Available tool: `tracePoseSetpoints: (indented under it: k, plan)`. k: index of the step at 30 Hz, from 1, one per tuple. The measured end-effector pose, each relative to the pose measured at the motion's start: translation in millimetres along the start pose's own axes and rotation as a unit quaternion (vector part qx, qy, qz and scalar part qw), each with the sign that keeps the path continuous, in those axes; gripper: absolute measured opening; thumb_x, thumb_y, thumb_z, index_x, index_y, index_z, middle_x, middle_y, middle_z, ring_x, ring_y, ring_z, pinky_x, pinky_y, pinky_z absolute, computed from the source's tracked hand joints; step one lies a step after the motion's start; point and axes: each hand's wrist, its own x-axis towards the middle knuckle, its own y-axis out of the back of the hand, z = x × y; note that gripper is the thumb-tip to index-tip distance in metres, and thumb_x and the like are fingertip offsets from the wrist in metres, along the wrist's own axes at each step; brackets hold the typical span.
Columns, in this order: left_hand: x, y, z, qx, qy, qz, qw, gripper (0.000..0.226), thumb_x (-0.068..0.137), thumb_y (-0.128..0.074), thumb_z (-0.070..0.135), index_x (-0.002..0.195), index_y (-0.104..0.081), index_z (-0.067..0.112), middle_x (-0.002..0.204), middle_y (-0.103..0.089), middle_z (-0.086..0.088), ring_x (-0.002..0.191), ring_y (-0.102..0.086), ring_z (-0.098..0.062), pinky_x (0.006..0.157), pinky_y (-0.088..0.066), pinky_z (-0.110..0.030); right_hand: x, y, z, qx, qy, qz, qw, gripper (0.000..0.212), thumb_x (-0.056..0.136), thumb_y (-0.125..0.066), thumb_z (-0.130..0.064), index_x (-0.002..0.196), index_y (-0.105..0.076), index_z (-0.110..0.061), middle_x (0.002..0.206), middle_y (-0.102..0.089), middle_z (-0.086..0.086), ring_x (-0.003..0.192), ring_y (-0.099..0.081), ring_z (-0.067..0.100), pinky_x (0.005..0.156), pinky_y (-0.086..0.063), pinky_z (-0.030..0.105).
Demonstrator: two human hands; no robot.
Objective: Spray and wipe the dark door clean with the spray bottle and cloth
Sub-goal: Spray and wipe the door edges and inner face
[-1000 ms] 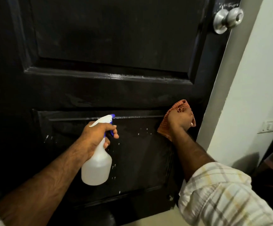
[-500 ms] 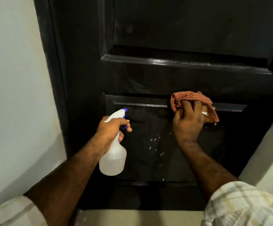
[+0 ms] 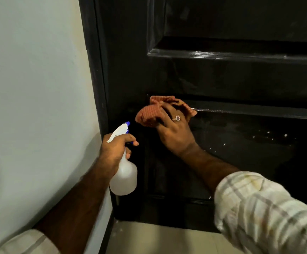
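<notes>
The right hand presses the cloth flat on the door at mid-frame to wipe; the left hand grips the spray bottle aside, ready.

We see the door ahead with the wall to its left and the floor below. Our right hand presses the cloth against the door at the upper left corner of its lower panel. Our left hand grips the bottle just left of and below the cloth, in front of the door's left edge, nozzle towards the door.
</notes>
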Motion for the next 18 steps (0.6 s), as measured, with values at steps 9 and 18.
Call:
tracePoseSetpoints:
  k: [9,18]
  plan:
    - [-5,7,4,-0.007,-0.001,-0.012,1.0,0.018,0.09,-0.067,0.007,0.103,-0.075,-0.004,0.094,-0.076,-0.025,0.048,-0.05,-0.024,0.046,-0.044,-0.029,-35,-6,12,-0.048,0.272,-0.19,0.942,0.045,0.101,-0.045,-0.027,0.136,-0.072,-0.028,0.148,-0.063,0.005,0.129,-0.065,0.033,0.083,-0.061,0.048]
    - [10,-3,-8,0.006,-0.018,-0.024,1.0,0.019,0.092,-0.064,0.008,0.101,-0.073,-0.007,0.091,-0.077,-0.024,0.046,-0.049,-0.023,0.046,-0.042,-0.03,-22,3,15,-0.045,0.068,-0.008,0.997,0.043,0.101,-0.054,-0.025,0.143,-0.064,-0.02,0.164,-0.047,0.012,0.157,-0.035,0.034,0.128,-0.017,0.053]
